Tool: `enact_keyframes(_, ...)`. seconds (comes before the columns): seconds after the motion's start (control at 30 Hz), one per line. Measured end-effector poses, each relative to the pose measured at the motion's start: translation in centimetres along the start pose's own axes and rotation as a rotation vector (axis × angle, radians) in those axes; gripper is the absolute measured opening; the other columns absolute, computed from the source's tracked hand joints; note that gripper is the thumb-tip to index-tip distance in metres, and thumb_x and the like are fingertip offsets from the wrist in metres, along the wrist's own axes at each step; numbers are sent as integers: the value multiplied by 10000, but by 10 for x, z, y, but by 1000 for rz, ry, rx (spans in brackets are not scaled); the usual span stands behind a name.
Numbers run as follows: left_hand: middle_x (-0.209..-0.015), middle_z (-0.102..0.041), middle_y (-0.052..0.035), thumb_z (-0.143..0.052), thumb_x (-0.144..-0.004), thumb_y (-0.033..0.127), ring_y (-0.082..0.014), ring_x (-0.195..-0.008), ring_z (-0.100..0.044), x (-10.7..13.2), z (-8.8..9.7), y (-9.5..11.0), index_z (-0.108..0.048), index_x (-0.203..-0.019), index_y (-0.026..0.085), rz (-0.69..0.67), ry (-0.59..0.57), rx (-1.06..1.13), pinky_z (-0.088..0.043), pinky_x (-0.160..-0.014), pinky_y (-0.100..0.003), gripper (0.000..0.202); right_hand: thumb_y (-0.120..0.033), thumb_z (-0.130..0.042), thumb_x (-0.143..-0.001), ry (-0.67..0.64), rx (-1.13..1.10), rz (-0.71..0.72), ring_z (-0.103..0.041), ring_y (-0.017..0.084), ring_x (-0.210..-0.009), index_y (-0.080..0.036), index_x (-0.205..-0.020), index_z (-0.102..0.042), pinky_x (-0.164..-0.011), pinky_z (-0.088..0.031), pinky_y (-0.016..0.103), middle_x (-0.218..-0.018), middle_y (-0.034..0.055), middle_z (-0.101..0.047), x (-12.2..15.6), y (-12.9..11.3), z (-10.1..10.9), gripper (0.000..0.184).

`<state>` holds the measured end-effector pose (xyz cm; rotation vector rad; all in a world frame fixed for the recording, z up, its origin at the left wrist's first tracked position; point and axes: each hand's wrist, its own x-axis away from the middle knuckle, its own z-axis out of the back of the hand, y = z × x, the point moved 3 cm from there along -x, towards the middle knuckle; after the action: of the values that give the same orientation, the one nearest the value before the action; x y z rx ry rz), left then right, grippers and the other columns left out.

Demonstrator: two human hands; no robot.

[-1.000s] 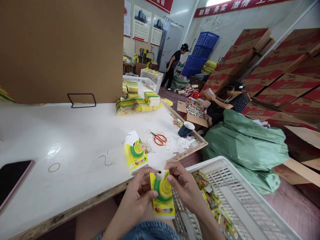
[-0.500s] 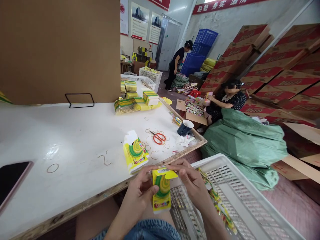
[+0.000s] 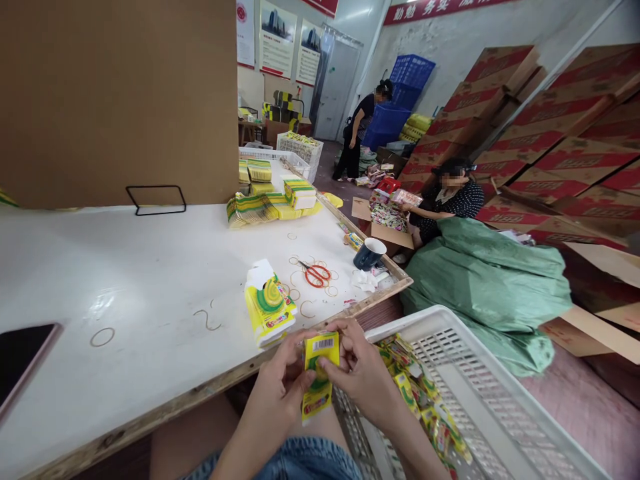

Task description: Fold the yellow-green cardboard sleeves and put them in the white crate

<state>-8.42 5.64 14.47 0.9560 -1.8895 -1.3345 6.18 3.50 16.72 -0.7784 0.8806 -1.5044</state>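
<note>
Over my lap, a small yellow and green carton (image 3: 316,393) is upright between my hands, its barcode end tilted up toward me. My left hand (image 3: 283,380) is closed on the left side, thumb across the front. My right hand (image 3: 357,363) grips the upper right, thumb pressed on the front panel. The fingers behind the carton are partly hidden. Just beyond, flat yellow cartons (image 3: 270,303) lie stacked near the table edge. At my right, a white plastic crate (image 3: 450,347) holds several small yellow packets (image 3: 425,400).
On the white table (image 3: 160,280) lie red-handled scissors (image 3: 316,275), rubber bands (image 3: 103,337), a phone (image 3: 25,360), a dark mug (image 3: 370,255) and bundled cartons (image 3: 270,207). A green sack (image 3: 495,293) lies right; one person sits (image 3: 455,193), another stands (image 3: 357,130).
My right hand has moved left onto the carton, its thumb now on the front. The yellow flap that stuck out at the top right no longer shows. More packets in the crate are visible.
</note>
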Motion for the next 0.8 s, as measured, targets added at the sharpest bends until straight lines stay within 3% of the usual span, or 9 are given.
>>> enact_keyframes(0.2, -1305, -595, -92, -580, -834, 174, -251, -1112, -606, -2, 1, -3, -492, -1271, 236, -30, -8, -47, -482, -946, -373, 450, -98, -571, -717, 117, 100, -16, -422, 124, -474, -229, -980, -482, -489, -307, 223, -542, -99, -436, -1, 4, -2, 307)
enact_keyframes(0.3, -1283, -612, -97, -607, -818, 197, -261, -1126, -598, -4, 4, -2, -493, -1250, 231, -31, 2, 45, -502, -912, -372, 447, -159, -599, -768, 78, 47, 29, -456, 133, -511, -224, -1028, -534, -504, -341, 227, -573, -79, -446, 0, 8, -1, 276)
enact_keyframes(0.43, -1117, -708, -91, -656, -785, 230, -274, -1019, -660, -2, -1, -1, -498, -1202, 233, 18, -29, 186, -550, -805, -371, 446, -280, -581, -848, 37, -136, 117, -543, 157, -695, -224, -1056, -601, -616, -430, 253, -891, 28, -611, 3, 11, 3, 216)
enact_keyframes(0.5, -1078, -722, -89, -646, -793, 238, -274, -979, -677, -1, -4, -1, -505, -1191, 237, 10, -43, 148, -558, -786, -377, 422, -312, -570, -861, 61, -213, 108, -573, 177, -752, -224, -1026, -620, -676, -458, 282, -949, 49, -632, 6, 13, 11, 194)
enact_keyframes(0.6, -1199, -660, -98, -581, -844, 282, -272, -1106, -614, -5, 2, 2, -551, -1172, 244, -148, 68, -184, -501, -923, -414, 332, -339, -578, -849, 212, -27, 78, -575, 205, -736, -218, -946, -655, -696, -454, 327, -842, 51, -643, 13, 16, 40, 172)
enact_keyframes(0.7, -1401, -494, -119, -538, -871, 327, -285, -1351, -358, -11, 20, 5, -517, -1252, 221, -320, 321, -694, -215, -1134, -510, 397, -361, -630, -794, 456, 360, 128, -550, 259, -859, -223, -907, -686, -803, -401, 400, -900, 79, -629, 15, 15, 73, 187)
enact_keyframes(0.77, -1446, -434, -150, -507, -885, 354, -288, -1399, -255, -16, 29, 1, -416, -1342, 180, -311, 380, -917, -25, -1147, -569, 497, -377, -655, -764, 454, 387, 146, -535, 282, -949, -227, -949, -685, -846, -383, 414, -965, 90, -630, 5, 16, 74, 240)
enact_keyframes(0.8, -1442, -439, -159, -483, -896, 364, -282, -1391, -278, -18, 32, -2, -365, -1372, 171, -290, 359, -974, 27, -1138, -583, 527, -380, -653, -763, 411, 326, 143, -539, 278, -960, -225, -964, -682, -845, -389, 402, -981, 90, -638, -4, 17, 66, 256)
